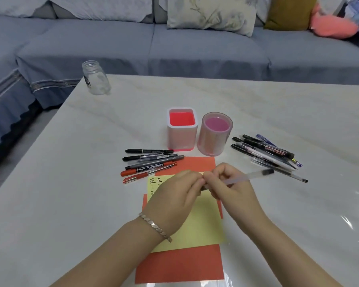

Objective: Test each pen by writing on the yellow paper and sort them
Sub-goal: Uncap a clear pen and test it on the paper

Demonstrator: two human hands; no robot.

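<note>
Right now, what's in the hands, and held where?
A translucent pen: the right hand grips its barrel near one end, the left hand pinches that end; the black end sticks out free.

Blurred pen (245,176), tip unseen

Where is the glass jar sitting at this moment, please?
In the head view, the glass jar stands at the far left corner of the table, beside the sofa, well left of and beyond the square pen holder.
</note>
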